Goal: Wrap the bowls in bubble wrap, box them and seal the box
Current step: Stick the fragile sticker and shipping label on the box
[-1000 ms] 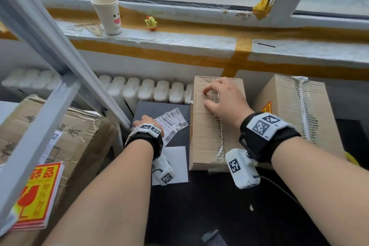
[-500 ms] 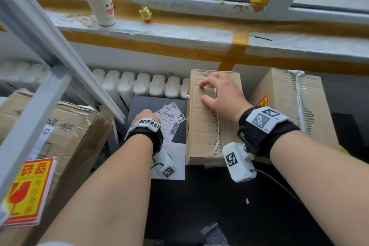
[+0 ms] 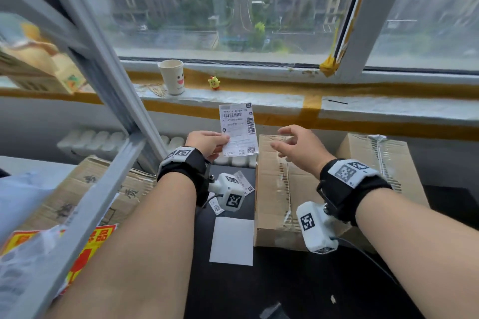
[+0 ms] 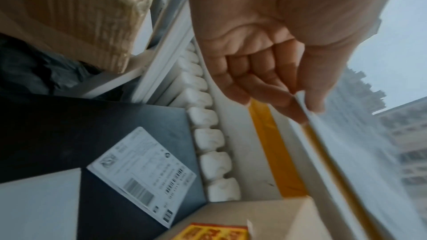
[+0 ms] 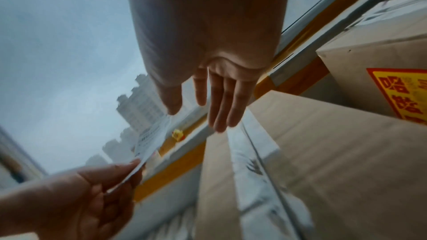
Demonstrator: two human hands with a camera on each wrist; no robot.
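A taped cardboard box (image 3: 280,189) lies on the dark table (image 3: 259,292), clear tape running along its top seam. My left hand (image 3: 207,144) is raised above the table and pinches a white shipping label (image 3: 238,129) by its lower left edge; the left wrist view shows thumb and fingers (image 4: 277,94) closed on the sheet's edge (image 4: 307,112). My right hand (image 3: 293,145) hovers over the far end of the box with fingers spread and holds nothing; its straight fingers (image 5: 221,107) reach toward the label (image 5: 152,138). No bowls or bubble wrap are visible.
A second taped box (image 3: 381,163) with a red and yellow sticker (image 5: 402,94) stands to the right. More labels (image 3: 241,184) and a white sheet (image 3: 232,241) lie on the table. A metal shelf post (image 3: 103,85) and a big carton (image 3: 90,189) crowd the left. A paper cup (image 3: 171,76) sits on the sill.
My left hand rose from the table with one label pinched in it. My right hand lifted off the box top and opened toward the label. The head view tilted up.
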